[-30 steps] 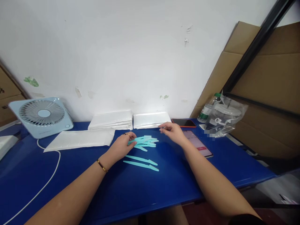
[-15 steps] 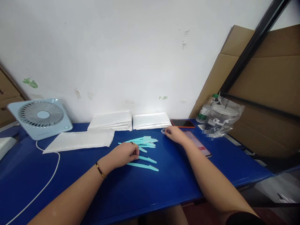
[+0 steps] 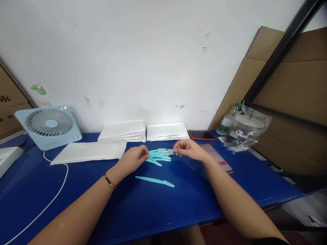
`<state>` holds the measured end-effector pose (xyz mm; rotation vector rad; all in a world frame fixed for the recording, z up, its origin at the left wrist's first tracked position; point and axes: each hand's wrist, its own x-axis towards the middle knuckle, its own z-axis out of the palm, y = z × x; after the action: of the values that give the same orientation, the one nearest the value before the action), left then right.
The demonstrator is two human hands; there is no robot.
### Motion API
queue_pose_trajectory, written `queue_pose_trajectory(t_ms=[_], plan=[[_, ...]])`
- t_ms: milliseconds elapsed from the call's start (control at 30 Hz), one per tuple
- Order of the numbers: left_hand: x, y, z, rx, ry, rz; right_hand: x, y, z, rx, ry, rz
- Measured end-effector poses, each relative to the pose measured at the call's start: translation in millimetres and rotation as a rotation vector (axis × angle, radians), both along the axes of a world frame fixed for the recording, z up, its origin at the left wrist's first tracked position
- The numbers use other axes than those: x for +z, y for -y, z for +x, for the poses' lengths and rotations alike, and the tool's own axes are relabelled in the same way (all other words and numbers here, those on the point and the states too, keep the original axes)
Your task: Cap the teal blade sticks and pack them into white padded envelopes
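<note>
Evidently light, the razors look to be thin moulded plastic: stiff along the handle, with a little flex likely, and smooth enough to slide over one another. The narrow tip appears the weak and sharp part, so hold is best taken on the broad flat of the handle, well back from the notch.

The left hand (image 3: 134,157) has thumb and forefinger pinched on the handle end of a razor (image 3: 160,154) lying over the pile (image 3: 157,159); overlap prevents telling exactly which strip is gripped, or whether more than one. The right hand (image 3: 189,149) pinches a small clear cap (image 3: 170,150) between thumb and fingertips, at the tip end of that razor. Whether the cap is seated on it cannot be told. Being small, clear and probably slick, the cap would be best held by its edges.

One loose razor (image 3: 154,181) lies apart on the blue table (image 3: 155,207), nearer the wearer than the pile, untouched.

Compared with half a second ago, one of the two loose razors is gone from its place, the left hand has moved up to the pile, and the right hand has brought the cap leftward from beside the phone (image 3: 217,157).
</note>
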<state>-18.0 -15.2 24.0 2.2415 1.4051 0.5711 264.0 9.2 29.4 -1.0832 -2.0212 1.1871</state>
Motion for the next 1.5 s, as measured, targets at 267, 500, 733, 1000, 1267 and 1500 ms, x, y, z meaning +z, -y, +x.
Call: queue_pose_trajectory(t_ms=[267,500,733,1000,1267,1500], plan=[[-3.2,2,7,-0.019,-0.022,0.054,-9.2,5,-24,0.042,-0.013,0.042],[4.0,10,9,-0.062,-0.041,0.132,-18.5,-24,13,-0.371,0.310,0.536],[9.3,31,14,-0.365,-0.240,-0.175,-41.2,-47,30,-0.364,0.712,0.547],[10.4,25,13,-0.247,-0.087,-0.142,-36.8,-40,8,-0.409,0.959,0.521],[3.7,16,8,-0.128,0.132,-0.131,-30.8,-35,9,-0.468,0.633,0.468],[-2.2,5,4,-0.092,0.164,-0.097,-20.3,-25,13,-0.400,-0.299,0.018]])
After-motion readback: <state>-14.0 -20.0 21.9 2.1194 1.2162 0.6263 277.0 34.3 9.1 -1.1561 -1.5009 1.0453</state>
